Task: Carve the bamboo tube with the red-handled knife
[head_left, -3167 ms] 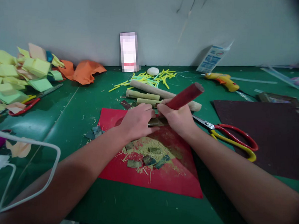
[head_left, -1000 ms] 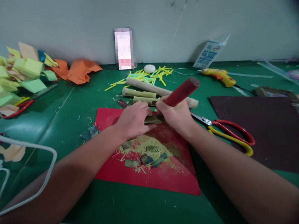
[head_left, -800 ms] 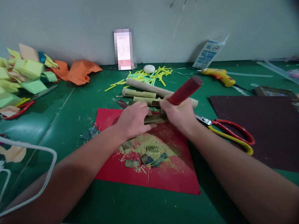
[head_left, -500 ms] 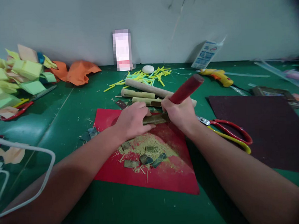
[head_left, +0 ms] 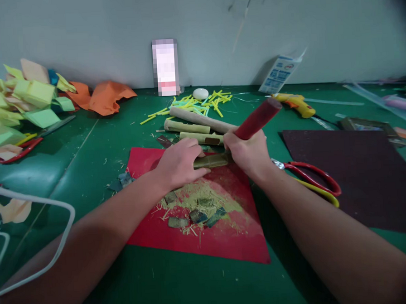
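Observation:
My left hand (head_left: 180,162) is closed around the left end of a short green-brown bamboo tube (head_left: 211,161), pinning it over a red sheet (head_left: 149,232). At the tube's right end, my right hand (head_left: 249,153) grips a tool with a thick red handle (head_left: 258,118). The handle slants up to the right; the tool's working end is hidden behind my fingers. Below the tube, pale sawdust (head_left: 222,197) lies on the sheet with several dark bamboo chips (head_left: 197,216). Two cut bamboo tubes (head_left: 187,127) lie just beyond my hands.
Behind are a long round stick (head_left: 204,119), yellow straw pieces (head_left: 190,100) and a white oval object (head_left: 200,94). On the right lie red-and-yellow-handled pliers or shears (head_left: 313,178), a dark sheet (head_left: 347,176) and a yellow glue gun (head_left: 296,104). Folded papers (head_left: 33,95) and a white cable (head_left: 68,222) occupy the left.
My right hand and the red handle have shifted slightly to the right along the bamboo tube. My left hand stays in nearly the same place.

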Motion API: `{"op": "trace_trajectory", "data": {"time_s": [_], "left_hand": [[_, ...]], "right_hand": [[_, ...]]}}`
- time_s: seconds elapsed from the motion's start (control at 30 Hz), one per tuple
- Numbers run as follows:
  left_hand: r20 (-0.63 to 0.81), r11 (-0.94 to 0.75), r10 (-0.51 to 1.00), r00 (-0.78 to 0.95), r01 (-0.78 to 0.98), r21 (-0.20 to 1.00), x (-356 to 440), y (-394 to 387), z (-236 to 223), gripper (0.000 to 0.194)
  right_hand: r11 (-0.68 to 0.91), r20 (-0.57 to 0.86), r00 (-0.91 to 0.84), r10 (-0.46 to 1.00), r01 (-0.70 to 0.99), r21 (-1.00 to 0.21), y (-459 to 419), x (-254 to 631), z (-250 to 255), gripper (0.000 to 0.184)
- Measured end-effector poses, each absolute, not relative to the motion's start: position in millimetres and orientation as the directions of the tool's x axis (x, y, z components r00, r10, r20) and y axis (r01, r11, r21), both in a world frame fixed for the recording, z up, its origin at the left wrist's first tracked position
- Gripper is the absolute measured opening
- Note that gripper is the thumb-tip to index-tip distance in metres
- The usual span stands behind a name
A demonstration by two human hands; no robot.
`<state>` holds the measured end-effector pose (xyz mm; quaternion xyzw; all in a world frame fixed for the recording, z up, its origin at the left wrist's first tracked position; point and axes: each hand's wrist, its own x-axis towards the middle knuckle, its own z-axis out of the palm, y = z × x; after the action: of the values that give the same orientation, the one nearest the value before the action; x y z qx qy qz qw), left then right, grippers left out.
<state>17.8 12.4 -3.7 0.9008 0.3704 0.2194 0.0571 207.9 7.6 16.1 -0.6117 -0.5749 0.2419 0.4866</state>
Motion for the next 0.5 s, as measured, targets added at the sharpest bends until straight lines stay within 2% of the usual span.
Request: {"op": "trace_trajectory", "data": {"time_s": [0.5], "left_hand": [[0.353,-0.716,0.696,0.626,0.645,0.267,16.4,12.2,-4.3,0.028]], "right_hand": [[0.16,0.268,0.273,0.924,0.362,-0.919,7.4,206.6,16.8,0.027]]}}
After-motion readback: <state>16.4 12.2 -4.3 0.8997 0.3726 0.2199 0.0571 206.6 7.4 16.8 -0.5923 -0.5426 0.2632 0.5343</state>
